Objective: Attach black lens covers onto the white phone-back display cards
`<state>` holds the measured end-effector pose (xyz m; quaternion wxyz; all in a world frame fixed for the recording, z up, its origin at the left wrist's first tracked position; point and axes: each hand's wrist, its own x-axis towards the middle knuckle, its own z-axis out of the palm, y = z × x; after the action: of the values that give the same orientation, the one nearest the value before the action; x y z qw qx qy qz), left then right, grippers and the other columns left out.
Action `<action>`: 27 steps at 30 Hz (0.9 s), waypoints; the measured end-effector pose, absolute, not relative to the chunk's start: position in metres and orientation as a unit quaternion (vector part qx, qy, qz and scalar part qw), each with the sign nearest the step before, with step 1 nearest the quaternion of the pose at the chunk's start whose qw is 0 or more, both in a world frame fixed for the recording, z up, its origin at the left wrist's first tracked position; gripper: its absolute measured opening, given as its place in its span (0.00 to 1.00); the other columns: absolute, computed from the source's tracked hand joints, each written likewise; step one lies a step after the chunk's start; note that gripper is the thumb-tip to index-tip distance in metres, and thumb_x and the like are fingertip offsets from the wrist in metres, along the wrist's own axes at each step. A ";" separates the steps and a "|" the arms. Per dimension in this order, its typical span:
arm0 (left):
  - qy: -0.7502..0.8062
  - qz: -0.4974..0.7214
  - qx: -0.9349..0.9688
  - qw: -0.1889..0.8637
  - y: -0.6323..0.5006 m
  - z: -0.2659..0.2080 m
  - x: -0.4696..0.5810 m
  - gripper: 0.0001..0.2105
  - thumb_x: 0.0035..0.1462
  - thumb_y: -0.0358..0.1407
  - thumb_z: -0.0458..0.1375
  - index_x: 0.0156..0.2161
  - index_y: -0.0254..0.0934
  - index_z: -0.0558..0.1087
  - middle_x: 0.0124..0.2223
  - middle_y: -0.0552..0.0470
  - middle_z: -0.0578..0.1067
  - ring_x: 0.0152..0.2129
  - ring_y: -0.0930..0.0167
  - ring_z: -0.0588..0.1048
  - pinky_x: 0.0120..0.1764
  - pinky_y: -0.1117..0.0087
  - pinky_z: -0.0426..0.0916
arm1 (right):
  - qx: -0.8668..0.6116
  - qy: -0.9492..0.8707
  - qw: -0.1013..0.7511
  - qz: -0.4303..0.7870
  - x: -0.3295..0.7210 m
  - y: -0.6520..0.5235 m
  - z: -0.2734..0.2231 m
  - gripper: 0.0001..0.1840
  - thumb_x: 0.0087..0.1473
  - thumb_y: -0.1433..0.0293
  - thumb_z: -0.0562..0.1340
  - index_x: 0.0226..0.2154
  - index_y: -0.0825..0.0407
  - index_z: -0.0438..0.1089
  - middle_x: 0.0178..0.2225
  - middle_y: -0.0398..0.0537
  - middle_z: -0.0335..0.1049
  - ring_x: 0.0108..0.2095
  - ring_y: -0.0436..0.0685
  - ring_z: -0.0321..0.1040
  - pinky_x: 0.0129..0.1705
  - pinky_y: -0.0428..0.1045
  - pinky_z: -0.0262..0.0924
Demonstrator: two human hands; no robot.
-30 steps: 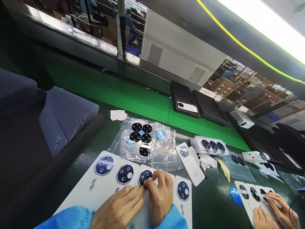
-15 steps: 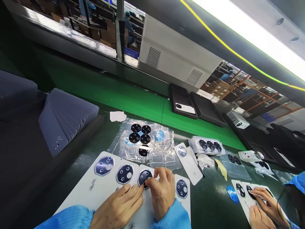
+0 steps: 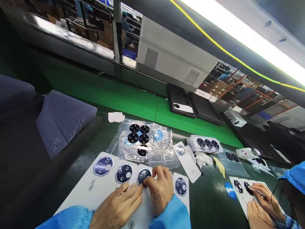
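White phone back panels (image 3: pixel 79 198) lie side by side on the bench in front of me, each with a dark, ringed camera area near its top. My left hand (image 3: pixel 116 205) rests across the middle panels, fingers stretched out, their tips beside the third panel's dark camera disc (image 3: pixel 144 175). Curled over the right edge of that disc, my right hand (image 3: pixel 162 190) has thumb and index finger pinched together; what is between them is hidden. Past them, a clear plastic sheet (image 3: pixel 159 156) bears several black octagonal lens covers (image 3: pixel 132 138) and a blue round film (image 3: pixel 158 135).
Slotted grey-blue panels (image 3: pixel 71 117) stand in a dark tray at left. Right of the sheet are a loose phone back panel (image 3: pixel 190 168), a stack of bagged covers (image 3: pixel 194 144) and black trays (image 3: pixel 205 108). A co-worker's hands (image 3: pixel 264 200) work on panels at far right.
The view has shifted slightly. My two hands stay at the third panel's disc almost unmoved. At far right, the co-worker's head has come further into view.
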<state>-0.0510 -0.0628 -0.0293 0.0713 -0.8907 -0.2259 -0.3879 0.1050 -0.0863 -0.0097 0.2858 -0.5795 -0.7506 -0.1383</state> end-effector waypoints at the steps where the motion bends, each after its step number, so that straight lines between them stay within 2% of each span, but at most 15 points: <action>1: -0.225 -0.389 -0.891 0.067 -0.063 -0.030 -0.051 0.24 0.67 0.21 0.34 0.34 0.33 0.72 0.37 0.52 0.79 0.35 0.74 0.73 0.46 0.67 0.58 | -0.584 -0.747 0.289 -0.134 0.106 -0.086 -0.010 0.13 0.54 0.81 0.60 0.23 0.50 0.68 0.29 0.44 0.59 0.32 0.53 0.55 0.31 0.48 0.49; 7: -0.224 -0.385 -0.893 0.067 -0.064 -0.035 -0.052 0.25 0.66 0.21 0.33 0.34 0.34 0.72 0.36 0.53 0.79 0.36 0.74 0.72 0.47 0.67 0.58 | -0.572 -0.756 0.291 -0.129 0.107 -0.085 -0.011 0.13 0.55 0.79 0.60 0.23 0.50 0.69 0.28 0.43 0.58 0.31 0.53 0.54 0.30 0.48 0.48; 11: -0.205 -0.400 -0.892 0.054 -0.062 -0.039 -0.051 0.22 0.67 0.23 0.36 0.35 0.34 0.73 0.37 0.52 0.79 0.37 0.73 0.72 0.46 0.67 0.58 | -0.580 -0.736 0.319 -0.139 0.107 -0.082 -0.013 0.14 0.57 0.79 0.58 0.22 0.51 0.68 0.28 0.44 0.57 0.30 0.52 0.53 0.30 0.48 0.47; 17: -0.187 -0.382 -0.903 0.057 -0.059 -0.040 -0.053 0.21 0.67 0.23 0.38 0.37 0.35 0.73 0.39 0.52 0.78 0.38 0.72 0.71 0.47 0.68 0.58 | -0.573 -0.757 0.289 -0.122 0.110 -0.078 -0.007 0.12 0.54 0.79 0.62 0.23 0.49 0.69 0.29 0.43 0.59 0.31 0.53 0.54 0.31 0.48 0.48; 20: -0.188 -0.382 -0.903 0.059 -0.059 -0.042 -0.053 0.21 0.66 0.23 0.37 0.36 0.35 0.73 0.37 0.52 0.77 0.38 0.72 0.70 0.47 0.68 0.58 | -0.566 -0.757 0.290 -0.149 0.109 -0.079 -0.005 0.13 0.56 0.78 0.59 0.22 0.51 0.68 0.28 0.43 0.58 0.30 0.52 0.53 0.30 0.48 0.47; 23: -0.200 -0.392 -0.897 0.053 -0.060 -0.044 -0.052 0.23 0.67 0.23 0.36 0.35 0.35 0.73 0.37 0.52 0.77 0.37 0.72 0.71 0.47 0.68 0.57 | -0.552 -0.770 0.286 -0.145 0.108 -0.080 -0.008 0.14 0.55 0.77 0.61 0.21 0.50 0.68 0.27 0.43 0.58 0.30 0.53 0.53 0.28 0.48 0.44; 27: -0.202 -0.404 -0.891 0.045 -0.062 -0.044 -0.051 0.22 0.67 0.23 0.36 0.35 0.35 0.73 0.38 0.52 0.78 0.37 0.72 0.71 0.46 0.67 0.58 | -0.578 -0.751 0.282 -0.149 0.106 -0.080 -0.012 0.13 0.55 0.78 0.60 0.21 0.51 0.69 0.27 0.44 0.59 0.30 0.53 0.54 0.29 0.48 0.47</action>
<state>-0.0507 -0.0617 -0.0436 0.0450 -0.8912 -0.2015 -0.4039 0.1060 -0.0805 -0.0115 0.2825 -0.5779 -0.7511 -0.1485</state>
